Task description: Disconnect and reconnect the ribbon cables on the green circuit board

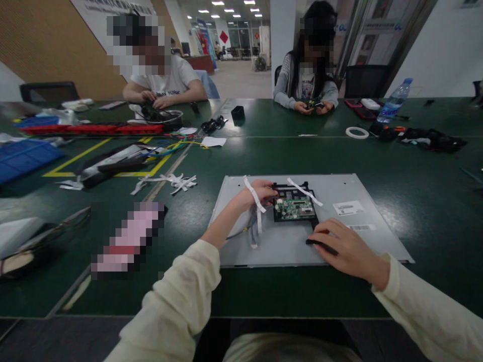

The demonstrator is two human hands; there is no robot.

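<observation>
A flat grey metal panel [362, 191] lies on the green table in front of me. On it sits a black plastic frame [277, 217] carrying a green circuit board [292, 208]. My left hand [260, 193] grips the frame's upper left edge, its fingertips partly hidden. White tape strips [254, 193] cross beside that hand and over the frame's top right [305, 191]. Grey cables [253, 231] hang down on the panel below my left wrist. At the frame's lower right, my right hand [339, 246] is closed on a thin black strip-like piece [323, 246].
Left of the panel lie loose white tape strips [179, 183] and a blurred pink phone-like item [130, 236]. Farther left are a blue bin [26, 158] and a red strip [94, 129]. A tape roll [356, 132] and water bottle [394, 100] stand right. Two people sit opposite.
</observation>
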